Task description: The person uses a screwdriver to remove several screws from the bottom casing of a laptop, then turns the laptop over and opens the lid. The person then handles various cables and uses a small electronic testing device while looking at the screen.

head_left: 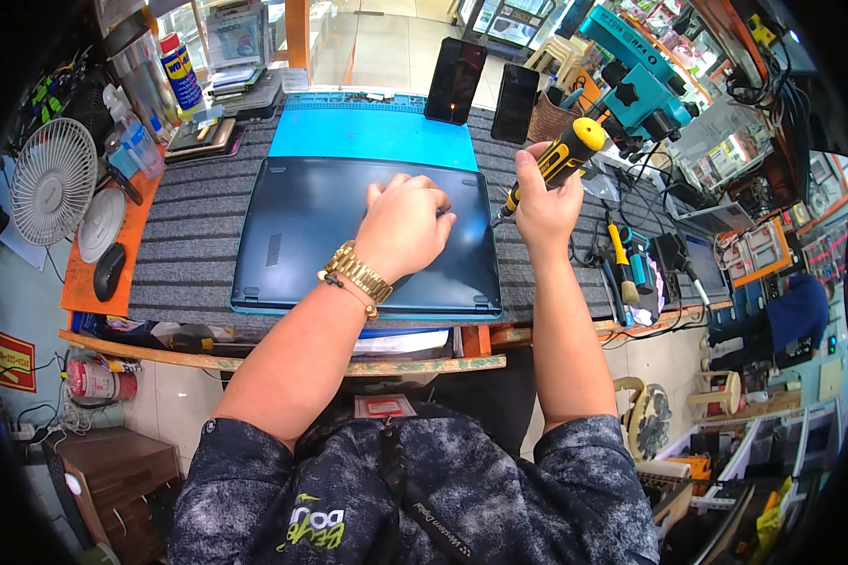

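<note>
A dark blue laptop (301, 221) lies bottom side up in front of me, with its vents and rubber feet showing. My left hand (405, 226) rests over its middle, fingers curled and pressed together. Whatever those fingers may hold is hidden. Gold watch and bracelet circle that wrist. Just off the laptop's right edge, my right hand (548, 202) grips a yellow and black screwdriver (567, 155). The tool slants, its handle end up and right, its tip pointing down by the laptop's right edge. Under the far side of the laptop lies a bright blue mat (367, 132).
Two dark phones (456, 81) stand upright beyond the laptop. On the right are a teal microscope (636, 89), a brush (622, 259) and cables. A white fan (54, 179), a black mouse (109, 271) and a spray can (181, 73) stand left. Grey ribbed matting (188, 226) covers the bench.
</note>
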`<state>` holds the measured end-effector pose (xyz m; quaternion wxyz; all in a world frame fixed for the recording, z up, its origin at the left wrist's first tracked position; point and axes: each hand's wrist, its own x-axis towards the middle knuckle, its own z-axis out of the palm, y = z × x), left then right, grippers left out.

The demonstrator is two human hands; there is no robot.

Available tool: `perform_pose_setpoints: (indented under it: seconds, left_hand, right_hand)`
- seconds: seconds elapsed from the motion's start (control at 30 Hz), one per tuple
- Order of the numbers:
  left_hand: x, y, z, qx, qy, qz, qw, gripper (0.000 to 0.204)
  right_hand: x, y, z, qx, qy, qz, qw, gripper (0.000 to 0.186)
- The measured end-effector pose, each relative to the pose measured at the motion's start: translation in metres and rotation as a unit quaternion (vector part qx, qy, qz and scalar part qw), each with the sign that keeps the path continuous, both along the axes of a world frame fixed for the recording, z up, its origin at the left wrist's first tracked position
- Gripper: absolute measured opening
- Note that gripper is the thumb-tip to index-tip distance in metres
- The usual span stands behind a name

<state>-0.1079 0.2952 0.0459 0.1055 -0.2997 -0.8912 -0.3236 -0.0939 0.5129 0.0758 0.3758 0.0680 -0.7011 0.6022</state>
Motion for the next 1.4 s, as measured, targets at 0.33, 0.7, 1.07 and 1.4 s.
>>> perform_pose_setpoints:
  seconds: [0.33, 0.7, 1.07, 1.4]
  left_hand:
    - [0.002, 0.001, 0.009, 0.033, -0.023, -0.035, 0.999, 0.024]
    - [0.007, 0.005, 0.022, 0.273, -0.020, -0.139, 0.952, 0.025]
    - [0.004, 0.010, 0.018, 0.413, -0.252, -0.075, 0.872, 0.016]
    - [-0.008, 0.008, 0.012, 0.547, -0.373, -0.143, 0.736, 0.018]
  right_hand:
    - [-0.001, 0.019, 0.005, -0.005, 0.005, -0.006, 1.000, 0.015]
    - [0.003, -0.031, 0.046, -0.153, 0.067, -0.036, 0.985, 0.019]
    - [-0.002, -0.046, 0.054, -0.160, 0.050, -0.061, 0.984, 0.023]
    - [-0.007, -0.045, 0.057, -0.200, 0.049, -0.021, 0.978, 0.025]
